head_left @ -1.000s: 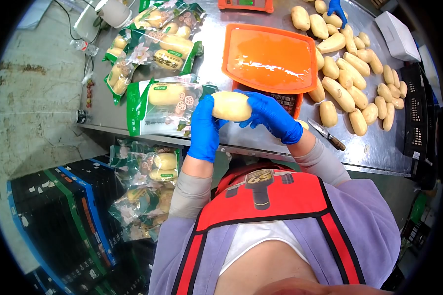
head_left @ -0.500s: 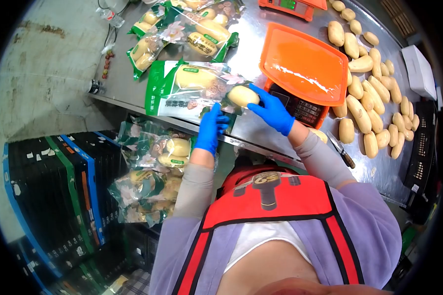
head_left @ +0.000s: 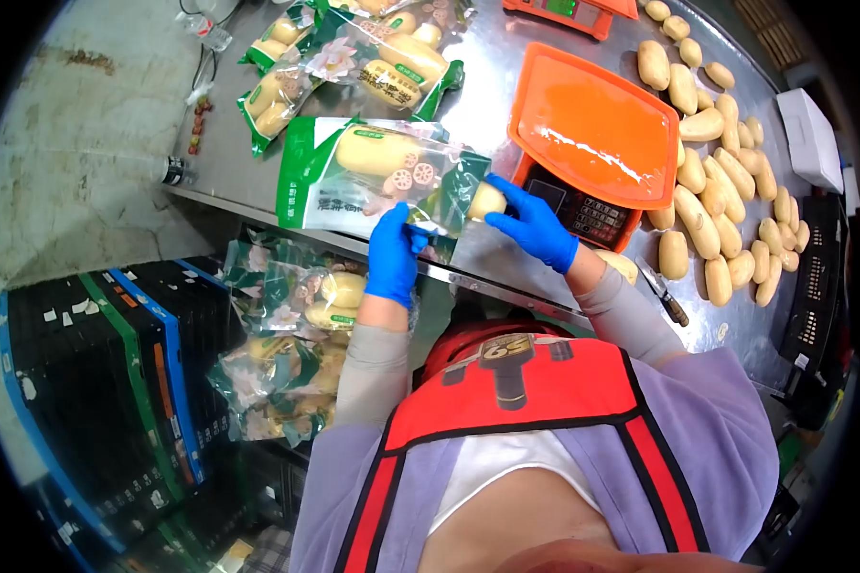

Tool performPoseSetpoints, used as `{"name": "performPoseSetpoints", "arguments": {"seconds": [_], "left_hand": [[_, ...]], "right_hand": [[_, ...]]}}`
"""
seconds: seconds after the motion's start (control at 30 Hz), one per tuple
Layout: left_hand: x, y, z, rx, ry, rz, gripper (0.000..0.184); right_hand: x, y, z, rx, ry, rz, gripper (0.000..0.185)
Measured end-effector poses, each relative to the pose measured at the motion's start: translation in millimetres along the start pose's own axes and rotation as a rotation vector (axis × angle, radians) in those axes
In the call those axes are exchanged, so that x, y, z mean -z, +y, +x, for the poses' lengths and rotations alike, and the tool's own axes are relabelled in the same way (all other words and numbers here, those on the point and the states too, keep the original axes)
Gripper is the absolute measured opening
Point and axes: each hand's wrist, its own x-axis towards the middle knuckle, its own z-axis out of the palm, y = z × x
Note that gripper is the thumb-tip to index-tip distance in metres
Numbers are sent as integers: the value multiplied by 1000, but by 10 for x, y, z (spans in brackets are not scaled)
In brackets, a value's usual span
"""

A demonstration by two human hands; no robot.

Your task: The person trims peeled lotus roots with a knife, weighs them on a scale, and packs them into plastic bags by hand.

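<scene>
Forearms angled inward, the gloved right hand (head_left: 537,227) grips a pale root (head_left: 489,201), its left end hidden at the mouth of a printed bag (head_left: 377,153) on the bench (head_left: 487,110); the left hand (head_left: 393,256) curls at the bag's near edge, grip unclear. Bagged roots (head_left: 406,62) beyond are cut off.

Table (head_left: 492,91) bright, glare on orange tray (head_left: 592,124) beyond right hand (head_left: 537,229), crates (head_left: 86,372) dim below left hand (head_left: 392,256), fisheye distortion, corners black
</scene>
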Motion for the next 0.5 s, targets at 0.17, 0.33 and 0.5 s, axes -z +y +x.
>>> {"name": "performPoseSetpoints", "arguments": {"seconds": [0.17,0.33,0.5], "left_hand": [[-1,102,-71,1,-40,-45,27],[-116,199,-242,-16,-95,491,24],[-92,161,-308,-52,-31,410,16]], "right_hand": [[-41,-256,48,-79,-272,-374,54],[-396,-162,164,-200,-189,146,42],[-725,53,360,-67,-237,283,27]]}}
